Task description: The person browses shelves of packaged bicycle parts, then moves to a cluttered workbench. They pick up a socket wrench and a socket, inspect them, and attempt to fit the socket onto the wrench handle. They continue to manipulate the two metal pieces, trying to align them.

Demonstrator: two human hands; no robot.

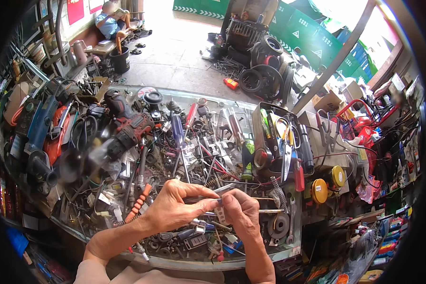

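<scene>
- My left grip (172, 204) pinches a small piece (218, 201), lower centre of frame, kind unclear.
- My right grip (241, 207) closes fingertips beside it; exact hold hidden.
- Judgement: light, opposed thumb pressure, hands low; a dropped piece could vanish among tabletop (265, 258) clutter.

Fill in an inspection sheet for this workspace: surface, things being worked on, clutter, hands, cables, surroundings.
Surface: glass-topped counter, largely covered by loose parts.
Job's things: small item between the fingertips, too small to identify.
Clutter: red-and-black power drill, purple-handled screwdriver, orange ribbed piece, tool container with scissors, two yellow round tins.
Hands: left hand and right hand bare, fingertips meeting at the small item.
Cables: thin cord on the right; other wires tangled among parts, ends unclear.
Surroundings: seated person upper left; green barriers and tyres beyond the counter.
</scene>
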